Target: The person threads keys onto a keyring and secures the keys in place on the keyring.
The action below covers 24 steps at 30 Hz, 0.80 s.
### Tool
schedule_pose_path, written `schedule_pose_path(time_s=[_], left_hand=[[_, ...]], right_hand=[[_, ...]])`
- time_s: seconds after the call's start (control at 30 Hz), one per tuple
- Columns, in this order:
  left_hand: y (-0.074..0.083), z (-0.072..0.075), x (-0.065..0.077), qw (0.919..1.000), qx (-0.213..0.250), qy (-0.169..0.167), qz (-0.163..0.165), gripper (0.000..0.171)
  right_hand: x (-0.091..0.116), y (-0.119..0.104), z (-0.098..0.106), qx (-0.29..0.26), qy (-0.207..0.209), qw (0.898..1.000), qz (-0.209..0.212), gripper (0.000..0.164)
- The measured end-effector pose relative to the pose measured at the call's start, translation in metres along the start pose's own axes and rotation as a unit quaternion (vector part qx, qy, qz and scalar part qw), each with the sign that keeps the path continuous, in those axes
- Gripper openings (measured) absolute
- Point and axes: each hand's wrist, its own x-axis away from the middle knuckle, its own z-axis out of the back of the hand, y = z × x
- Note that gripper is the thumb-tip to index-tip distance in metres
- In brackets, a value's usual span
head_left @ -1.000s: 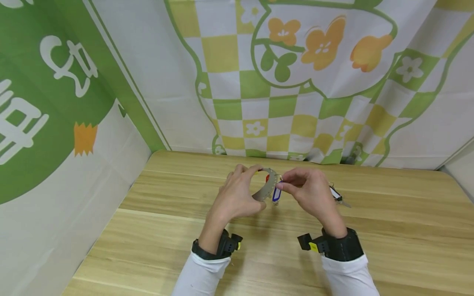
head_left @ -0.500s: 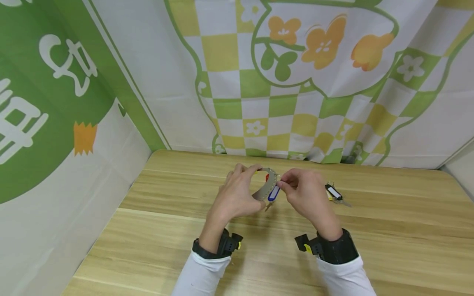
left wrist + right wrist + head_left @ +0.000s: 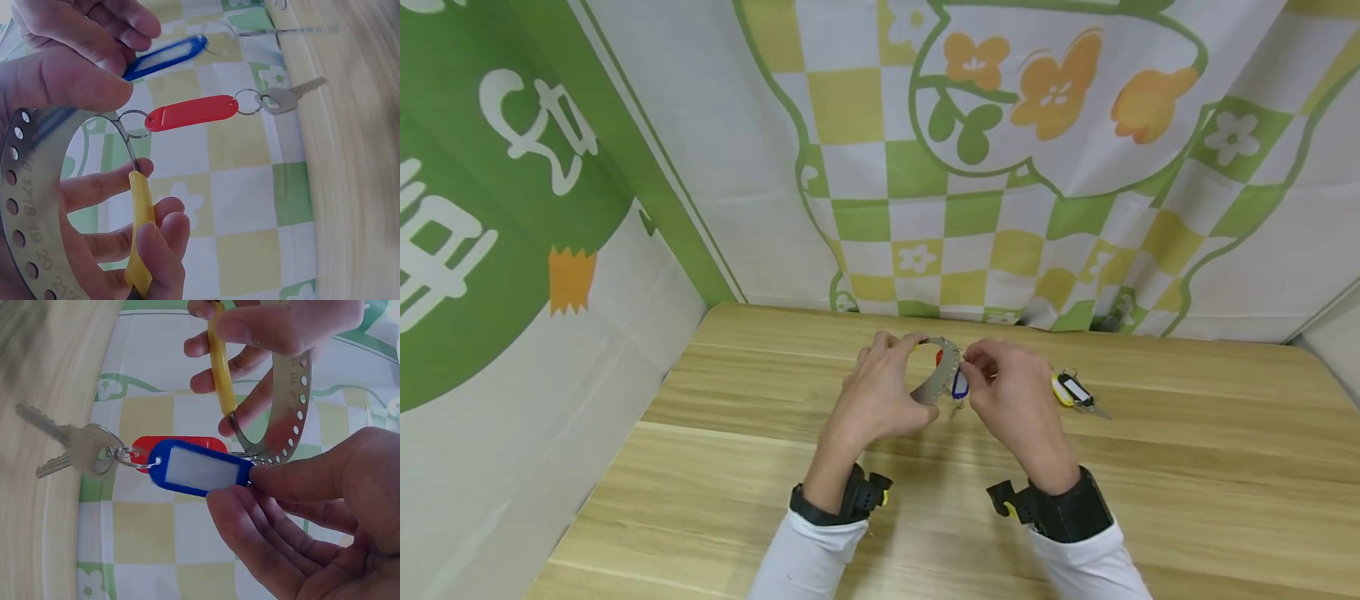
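My left hand [image 3: 880, 396] holds a numbered metal key ring [image 3: 294, 406], a flat curved plate with holes along its edge. Its fingers curl around the yellow handle [image 3: 141, 231]. From the ring hangs a red key tag [image 3: 194, 114] with a silver key [image 3: 281, 100]. My right hand [image 3: 1017, 392] pinches one end of a blue key tag [image 3: 199, 469] between thumb and fingers, close to the plate's holes. A key dangles from the tag's other end. Whether the blue tag's small split ring passes through a hole is hidden by the fingertips.
On the wooden table [image 3: 715, 467], right of my right hand, lie a black key tag [image 3: 1076, 388] with a key and a yellow key tag [image 3: 1061, 390]. A patterned curtain [image 3: 917, 208] hangs along the table's back edge.
My right hand has shifted slightly left, closer to the metal ring, uncovering the yellow tag on the table. The blue tag has swung and now hangs more upright. My left hand stays still.
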Motion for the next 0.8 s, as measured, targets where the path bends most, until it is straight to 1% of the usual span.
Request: schedule_pose_path(time_s=[0.2,0.43,0.6,0.73,0.8], left_hand=[[0.0007,0.0,0.0003,1.0,0.002,0.003,0.003,0.085],[0.0012,-0.0004,-0.0004,0.9999,0.005,0.007,0.006,0.085],[0.0014,-0.0004,-0.0004,0.9999,0.006,0.005,0.007,0.084],[0.0016,-0.0001,0.0,0.9999,0.008,0.002,0.007,0.084],[0.0018,-0.0001,0.0001,0.9999,0.009,0.001,0.007,0.084]], right_hand=[[-0.0001,-0.0008,-0.0005,-0.009,0.008,1.0,-0.006,0.005],[0.0006,-0.0004,-0.0021,-0.011,0.01,1.0,0.0,0.006],[0.0004,-0.0022,-0.0033,0.005,0.003,1.0,-0.001,0.004],[0.0006,-0.0018,-0.0041,0.024,0.008,1.0,0.016,0.004],[0.0008,-0.001,-0.0046,0.024,0.008,1.0,0.019,0.005]])
